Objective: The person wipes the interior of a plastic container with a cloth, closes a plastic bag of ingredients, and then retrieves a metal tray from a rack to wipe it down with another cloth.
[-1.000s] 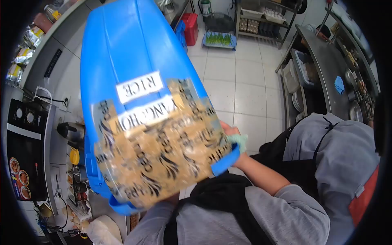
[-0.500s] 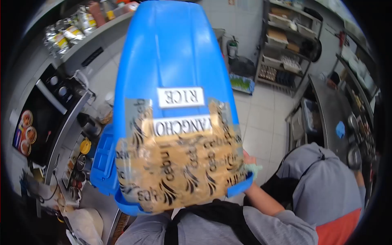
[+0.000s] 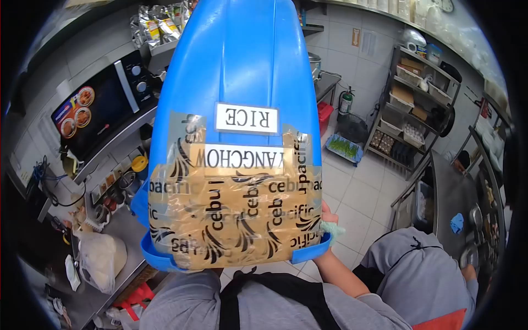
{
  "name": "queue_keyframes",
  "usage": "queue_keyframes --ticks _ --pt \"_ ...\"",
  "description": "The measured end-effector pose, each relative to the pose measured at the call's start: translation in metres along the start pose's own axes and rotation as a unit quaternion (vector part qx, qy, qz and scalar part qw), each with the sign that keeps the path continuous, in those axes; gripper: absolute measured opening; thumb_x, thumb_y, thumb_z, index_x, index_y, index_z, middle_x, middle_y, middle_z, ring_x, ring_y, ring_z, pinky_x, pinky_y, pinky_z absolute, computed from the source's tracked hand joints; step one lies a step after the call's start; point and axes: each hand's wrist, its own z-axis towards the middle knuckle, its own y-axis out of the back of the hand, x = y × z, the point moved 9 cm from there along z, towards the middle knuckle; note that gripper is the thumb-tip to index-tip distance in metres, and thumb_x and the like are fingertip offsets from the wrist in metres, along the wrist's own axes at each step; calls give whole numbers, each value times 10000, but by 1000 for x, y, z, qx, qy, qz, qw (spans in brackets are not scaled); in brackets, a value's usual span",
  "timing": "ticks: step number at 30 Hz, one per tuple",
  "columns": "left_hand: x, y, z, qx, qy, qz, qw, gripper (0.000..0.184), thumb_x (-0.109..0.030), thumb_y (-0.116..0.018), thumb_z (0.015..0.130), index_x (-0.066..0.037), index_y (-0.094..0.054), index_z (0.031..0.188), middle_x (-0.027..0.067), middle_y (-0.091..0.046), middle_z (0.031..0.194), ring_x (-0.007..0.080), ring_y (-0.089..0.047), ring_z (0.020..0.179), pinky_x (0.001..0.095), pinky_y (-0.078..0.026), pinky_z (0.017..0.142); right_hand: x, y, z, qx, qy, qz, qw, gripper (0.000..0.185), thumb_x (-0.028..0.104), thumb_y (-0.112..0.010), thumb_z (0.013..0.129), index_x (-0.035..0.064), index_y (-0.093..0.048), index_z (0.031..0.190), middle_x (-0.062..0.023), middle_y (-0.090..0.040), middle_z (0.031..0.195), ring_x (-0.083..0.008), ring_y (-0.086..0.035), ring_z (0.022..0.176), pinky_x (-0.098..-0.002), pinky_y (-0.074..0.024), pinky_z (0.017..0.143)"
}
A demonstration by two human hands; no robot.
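A big blue plastic container (image 3: 242,60) fills the middle of the head view, close to my chest. Its labels, YANGCHOW and RICE (image 3: 246,118), read upside down. Brown printed packing tape (image 3: 236,220) covers its near end, above a blue rim. At its right side is my right hand (image 3: 325,213), mostly hidden behind it; the visible fingers are closed around a pale green cloth (image 3: 333,230), close against the container. My left hand is out of sight. A separate blue plastic piece (image 3: 141,204) shows partly at the container's left side.
On the left are a microwave (image 3: 99,110) and a steel counter (image 3: 124,253) with a plastic bag (image 3: 102,258) and small jars. At right, a co-worker in a grey shirt (image 3: 410,264) stands by a steel table (image 3: 454,192). A shelf rack (image 3: 407,110) stands farther back.
The view has shifted, so the room's things sit elsewhere in the frame. The container remains before me, slightly higher in view, and less of the blue piece on the left shows.
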Motion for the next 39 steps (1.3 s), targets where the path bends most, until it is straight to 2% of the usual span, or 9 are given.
queue_keyframes --ticks 6,9,10,18,20,23,28,32,39 --pt "-39 -21 -14 13 -46 1 999 562 -345 -671 809 -46 -485 1248 98 -580 1154 191 -538 1064 328 -420 902 -17 0 -14 26 -35 73 996 489 255 -504 774 12 -417 1190 -172 -525 1151 -256 -585 1017 -383 -507 874" --pt "-57 -36 -23 23 -70 11 997 567 -350 -672 807 -46 -485 1248 97 -582 1151 191 -539 1063 324 -419 903 22 -25 -46 25 452 -413 790 389 65 -685 759 86 -347 951 -72 -439 964 -139 -530 833 -300 -487 739" --pt "-64 -43 -25 28 -78 15 996 569 -352 -673 807 -46 -485 1248 97 -583 1150 191 -539 1062 323 -418 903 27 -43 -56 32 486 -481 729 377 82 -686 759 81 -357 943 -86 -455 956 -135 -503 822 -281 -459 735" --pt "-108 -93 -46 68 -139 38 987 582 -364 -676 801 -44 -487 1248 96 -588 1143 191 -541 1059 315 -415 903 72 -30 -60 -43 439 -359 822 257 124 -627 796 69 -405 913 -82 -470 926 -166 -500 842 -328 -438 780" --pt "-120 -113 -54 87 -159 54 982 585 -367 -677 800 -43 -487 1248 96 -589 1141 190 -541 1058 313 -414 903 94 -55 -81 -95 547 -561 614 248 149 -589 821 49 -433 986 -74 -479 957 -183 -506 898 -335 -428 835" --pt "-113 -141 -78 157 -139 81 974 590 -372 -679 797 -43 -488 1248 95 -591 1138 190 -542 1056 310 -412 904 115 -37 -81 -112 526 -349 767 325 152 -581 829 26 -421 1083 -72 -483 1011 -179 -501 958 -333 -406 889" --pt "-112 -196 -135 270 -98 127 949 410 -313 -705 782 -39 -626 1076 89 -652 994 161 -592 925 290 -448 833 153 -64 -83 -78 525 -301 792 401 46 -554 810 -65 -478 1188 -121 -517 1169 -193 -516 1036 -336 -420 909" --pt "-90 -230 -158 378 -141 165 900 434 -314 -725 749 -51 -634 1082 137 -607 1095 200 -549 1034 321 -416 907 182 -78 -61 -200 488 -368 766 270 24 -554 786 -67 -543 1039 -119 -589 988 -181 -581 859 -317 -477 768" --pt "74 -199 -152 395 -169 330 840 502 -425 -757 668 -160 -645 1079 192 -521 1037 346 -524 992 390 -425 881 198 74 35 -324 333 -416 781 95 27 -569 714 -39 -582 782 -68 -594 786 -154 -551 732 -291 -453 691"
